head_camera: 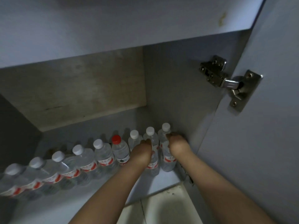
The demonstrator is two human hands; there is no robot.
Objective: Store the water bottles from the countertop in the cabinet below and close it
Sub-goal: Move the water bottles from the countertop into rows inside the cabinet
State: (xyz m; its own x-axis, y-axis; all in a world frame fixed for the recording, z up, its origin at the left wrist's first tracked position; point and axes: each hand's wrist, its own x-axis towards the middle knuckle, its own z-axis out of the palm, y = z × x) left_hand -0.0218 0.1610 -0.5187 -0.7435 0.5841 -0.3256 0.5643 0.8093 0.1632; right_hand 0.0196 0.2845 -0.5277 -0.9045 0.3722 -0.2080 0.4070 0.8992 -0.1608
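Observation:
Several clear water bottles with red-and-white labels stand in a row on the cabinet floor, running from the lower left to the right wall. Most have white caps; one bottle has a red cap. My left hand grips the second bottle from the right around its shoulder. My right hand grips the rightmost bottle, which stands against the cabinet's right wall. Both bottles are upright on the floor of the cabinet.
The cabinet door stands open at the right, hung on a metal hinge. A shelf or top panel overhangs the compartment. Pale floor tiles show below the cabinet's front edge.

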